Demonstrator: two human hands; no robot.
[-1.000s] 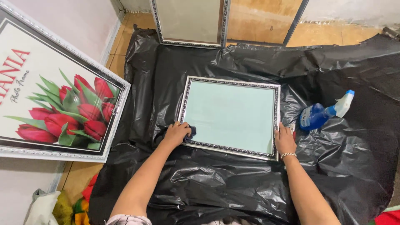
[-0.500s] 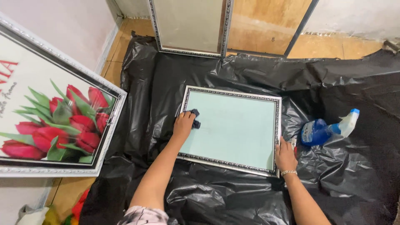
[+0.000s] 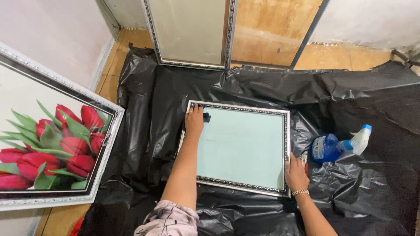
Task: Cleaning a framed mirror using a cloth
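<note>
Picture frame (image 3: 240, 148): silver-edged, pale glass facing up, lying flat on the black plastic sheet (image 3: 350, 201) spread over the floor, in the middle of the view.
Left hand (image 3: 194, 120): now up at the frame's far left corner, fingers curled over a small dark cloth (image 3: 205, 116) and pressing it on the glass.
What just changed: a second ago that hand and cloth were down at the near left corner; half a second ago, partway up the left edge; now they sit at the top. One long stroke along the left side, by the look of it.
What that means: the left strip of glass looks covered by the wipe, while the wide middle and right of the pane show no cloth on them at this moment.
Right hand (image 3: 295, 175): palm down, fingers loosely spread, resting on the near right corner of the frame and gripping nothing; it has stayed there throughout, bracing the frame.
Spray bottle (image 3: 337, 145): blue with a white trigger, lying on its side on the sheet just right of the frame, untouched.
Around: a large framed tulip print (image 3: 52, 144) leans at the left; another silver frame (image 3: 188, 32) stands against the far wall.
</note>
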